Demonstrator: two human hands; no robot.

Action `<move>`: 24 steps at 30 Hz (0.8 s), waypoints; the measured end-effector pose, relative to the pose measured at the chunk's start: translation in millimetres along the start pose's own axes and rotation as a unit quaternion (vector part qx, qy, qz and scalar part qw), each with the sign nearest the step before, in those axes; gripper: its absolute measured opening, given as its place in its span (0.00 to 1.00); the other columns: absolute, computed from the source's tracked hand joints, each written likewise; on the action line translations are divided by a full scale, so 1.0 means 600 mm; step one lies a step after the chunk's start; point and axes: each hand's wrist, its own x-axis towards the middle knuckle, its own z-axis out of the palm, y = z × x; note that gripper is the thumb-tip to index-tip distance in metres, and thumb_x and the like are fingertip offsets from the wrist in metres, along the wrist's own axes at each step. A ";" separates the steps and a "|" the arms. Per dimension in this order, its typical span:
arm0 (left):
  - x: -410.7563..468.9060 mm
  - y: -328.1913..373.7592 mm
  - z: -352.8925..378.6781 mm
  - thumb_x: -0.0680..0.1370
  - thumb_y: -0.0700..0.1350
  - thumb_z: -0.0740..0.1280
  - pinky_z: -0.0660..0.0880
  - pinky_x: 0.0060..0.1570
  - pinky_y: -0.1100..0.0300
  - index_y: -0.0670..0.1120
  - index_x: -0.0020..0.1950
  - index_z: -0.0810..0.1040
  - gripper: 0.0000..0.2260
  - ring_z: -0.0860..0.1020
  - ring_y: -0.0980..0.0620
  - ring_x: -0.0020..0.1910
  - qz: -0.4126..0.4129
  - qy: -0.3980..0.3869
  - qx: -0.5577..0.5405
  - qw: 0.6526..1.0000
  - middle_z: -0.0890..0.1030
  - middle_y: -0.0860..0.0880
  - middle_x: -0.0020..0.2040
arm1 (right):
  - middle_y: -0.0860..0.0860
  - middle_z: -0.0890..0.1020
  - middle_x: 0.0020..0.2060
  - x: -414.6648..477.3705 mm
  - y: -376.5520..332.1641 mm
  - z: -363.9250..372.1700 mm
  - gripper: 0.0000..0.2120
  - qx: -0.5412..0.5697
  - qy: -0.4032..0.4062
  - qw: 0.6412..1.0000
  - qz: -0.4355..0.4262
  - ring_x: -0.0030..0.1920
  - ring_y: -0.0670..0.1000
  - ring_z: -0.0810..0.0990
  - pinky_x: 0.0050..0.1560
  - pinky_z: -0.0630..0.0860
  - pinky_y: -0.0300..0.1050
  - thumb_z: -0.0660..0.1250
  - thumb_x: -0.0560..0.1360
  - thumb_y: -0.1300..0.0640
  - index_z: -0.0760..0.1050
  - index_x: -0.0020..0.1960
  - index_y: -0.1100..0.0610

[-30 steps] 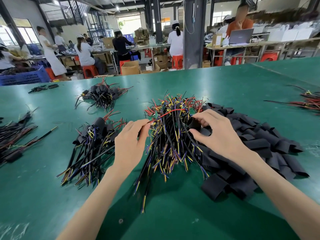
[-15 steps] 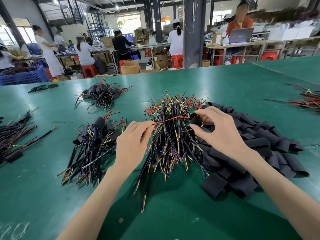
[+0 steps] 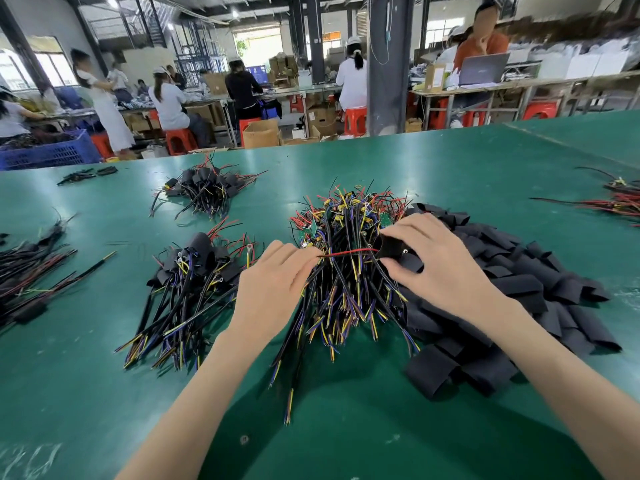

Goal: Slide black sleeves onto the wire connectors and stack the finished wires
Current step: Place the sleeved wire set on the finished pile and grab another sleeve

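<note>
The red wire (image 3: 348, 252) runs level across the centre of the frame, stretched between the two hands above the wire heap (image 3: 346, 292). Its right end goes into the mouth of a black sleeve (image 3: 393, 247). The right hand (image 3: 440, 268) has a closed grip on that sleeve, fingers and thumb curled round it. The left hand (image 3: 273, 289) has the wire's other end at its fingertips. Its thumb is hidden, but the wire looks taut, so that grip is most likely a tight pinch. The sleeve pile (image 3: 519, 292) lies right of centre, touching the wire heap. The finished stack (image 3: 187, 289) lies left of centre on the green table (image 3: 346, 427), just beside the left hand. The step in hand looks like threading, with the lead entered and the connector, as far as can be seen, not yet covered. The next move calls for drawing the sleeve along until it sits over the connector without snagging neighbouring wires. The wire then goes on the finished stack.
</note>
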 end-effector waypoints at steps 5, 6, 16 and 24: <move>-0.002 0.032 0.007 0.79 0.40 0.58 0.69 0.55 0.56 0.38 0.64 0.76 0.16 0.71 0.44 0.48 0.051 -0.070 -0.082 0.993 0.77 0.43 0.50 | 0.55 0.80 0.45 -0.004 -0.027 0.009 0.14 -0.076 -0.031 0.994 -0.071 0.45 0.59 0.77 0.46 0.74 0.52 0.73 0.68 0.58 0.79 0.52 0.61; -0.003 0.040 0.008 0.78 0.38 0.57 0.67 0.58 0.56 0.38 0.67 0.73 0.18 0.69 0.44 0.51 0.054 -0.085 -0.089 0.991 0.76 0.42 0.52 | 0.55 0.80 0.45 -0.005 -0.033 0.012 0.13 -0.070 -0.039 0.994 -0.079 0.44 0.59 0.77 0.46 0.74 0.53 0.72 0.68 0.58 0.79 0.51 0.62; -0.009 0.071 0.013 0.76 0.31 0.61 0.57 0.70 0.65 0.39 0.71 0.65 0.23 0.65 0.52 0.65 -0.002 -0.118 -0.240 0.964 0.68 0.43 0.65 | 0.57 0.77 0.44 -0.013 -0.050 0.028 0.13 0.028 -0.103 0.994 -0.030 0.46 0.58 0.77 0.51 0.70 0.45 0.71 0.68 0.64 0.76 0.51 0.65; 0.003 0.052 -0.016 0.77 0.36 0.59 0.71 0.52 0.60 0.40 0.54 0.77 0.10 0.76 0.51 0.47 -0.012 0.095 -0.233 0.968 0.79 0.48 0.46 | 0.54 0.76 0.44 -0.011 -0.027 0.017 0.11 0.048 -0.090 0.995 -0.006 0.48 0.53 0.74 0.52 0.69 0.39 0.71 0.70 0.61 0.77 0.52 0.62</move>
